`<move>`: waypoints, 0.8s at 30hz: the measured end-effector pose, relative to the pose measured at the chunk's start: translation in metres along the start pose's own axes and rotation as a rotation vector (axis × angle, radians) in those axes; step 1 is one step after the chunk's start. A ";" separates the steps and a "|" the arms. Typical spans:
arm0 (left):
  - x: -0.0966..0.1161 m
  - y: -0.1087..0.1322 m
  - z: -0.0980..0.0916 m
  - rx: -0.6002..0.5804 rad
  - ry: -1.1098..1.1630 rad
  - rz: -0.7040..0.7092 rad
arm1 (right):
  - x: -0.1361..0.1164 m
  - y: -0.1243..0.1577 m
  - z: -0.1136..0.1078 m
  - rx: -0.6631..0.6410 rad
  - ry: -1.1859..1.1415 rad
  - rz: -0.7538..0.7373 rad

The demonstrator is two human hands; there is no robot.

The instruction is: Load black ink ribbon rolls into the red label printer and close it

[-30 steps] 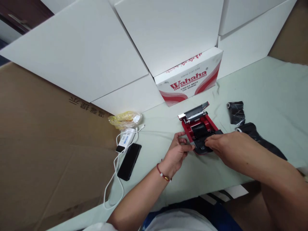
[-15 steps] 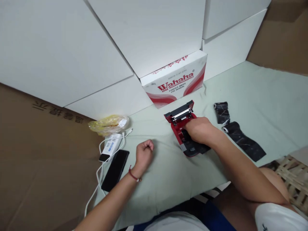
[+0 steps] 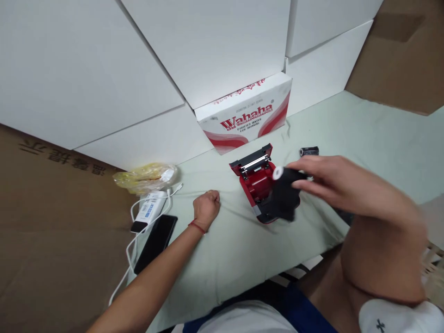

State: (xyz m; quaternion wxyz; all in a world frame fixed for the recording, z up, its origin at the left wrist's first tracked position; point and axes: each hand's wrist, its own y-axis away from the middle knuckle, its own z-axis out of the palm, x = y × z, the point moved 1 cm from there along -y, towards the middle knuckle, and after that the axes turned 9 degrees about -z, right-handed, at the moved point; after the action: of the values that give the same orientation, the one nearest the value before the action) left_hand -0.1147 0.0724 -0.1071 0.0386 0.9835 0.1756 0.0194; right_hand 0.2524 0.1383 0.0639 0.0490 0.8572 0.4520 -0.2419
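My right hand (image 3: 321,178) pinches a black paper roll (image 3: 291,178) with a white core, its loose tail hanging down. The roll is just above the right side of a small red and black printer (image 3: 258,187), and its tail hides part of the printer. The printer's lid (image 3: 252,159) stands raised, with a shiny metal roller across it and a red hollow compartment below. My left hand (image 3: 207,206), with a red cord at the wrist, rests in a loose fist on the cloth, left of the printer, with nothing seen in it.
Behind the printer stands a white and red Wahaha carton (image 3: 249,118) against white boxes. A smaller black roll (image 3: 308,151) lies beyond my right hand. At left are a phone (image 3: 156,243), a white cable (image 3: 129,263), a blue-and-white packet (image 3: 151,206) and a yellow plastic bag (image 3: 145,178).
My right hand has come up out of the printer and to the right, now with a black paper roll. The larger roll on the table is now hidden by my hand and arm.
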 end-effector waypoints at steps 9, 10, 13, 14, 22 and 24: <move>0.001 -0.001 0.001 0.036 -0.048 0.015 | 0.085 0.032 0.038 -0.345 -0.044 0.283; 0.001 -0.001 0.000 0.043 -0.055 0.015 | 0.085 0.027 0.044 -0.334 -0.033 0.296; 0.003 0.001 -0.003 0.045 -0.079 0.005 | 0.087 0.026 0.044 -0.186 0.029 0.368; 0.004 0.001 -0.004 0.042 -0.087 0.006 | 0.091 0.031 0.041 -0.134 0.053 0.411; 0.007 0.000 -0.006 0.014 -0.086 -0.020 | 0.129 0.058 0.047 -0.220 0.167 0.501; 0.009 0.001 -0.007 -0.002 -0.055 -0.024 | 0.132 0.052 0.053 -0.225 0.216 0.442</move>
State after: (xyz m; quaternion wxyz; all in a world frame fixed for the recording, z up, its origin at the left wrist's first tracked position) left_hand -0.1062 0.0746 -0.1001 0.0448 0.9814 0.1864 -0.0079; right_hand 0.3366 0.1906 -0.0505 0.1473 0.9451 0.2804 -0.0805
